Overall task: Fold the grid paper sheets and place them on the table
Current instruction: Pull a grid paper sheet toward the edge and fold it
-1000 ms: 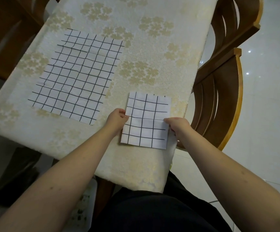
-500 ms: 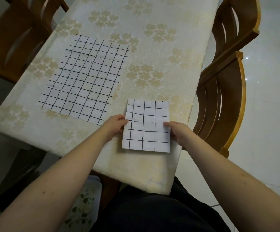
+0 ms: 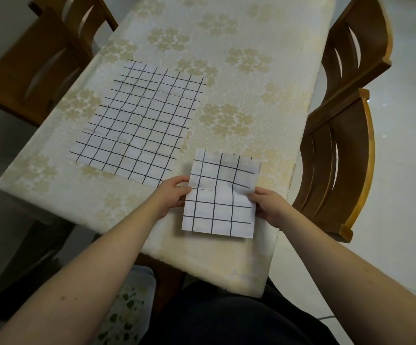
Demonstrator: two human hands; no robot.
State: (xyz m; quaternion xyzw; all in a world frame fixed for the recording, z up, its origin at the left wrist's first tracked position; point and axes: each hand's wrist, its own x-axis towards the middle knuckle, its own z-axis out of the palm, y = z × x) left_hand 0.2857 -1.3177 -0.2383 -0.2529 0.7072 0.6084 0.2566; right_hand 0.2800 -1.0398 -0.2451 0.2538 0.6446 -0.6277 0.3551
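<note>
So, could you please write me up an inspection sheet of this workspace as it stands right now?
Surface: table under a cream cloth with a gold flower pattern.
Job's things: folded grid sheet at the near right edge of the table; unfolded grid sheet flat and creased, further left, apart from the folded one.
Clutter: nothing seen on the table.
Hands: left hand pinches the folded sheet's left edge; right hand pinches its right edge, fingers on top.
Cables: a thin dark line on the floor at lower right, too small to tell.
Surroundings: wooden chairs on both sides; pale tiled floor.
</note>
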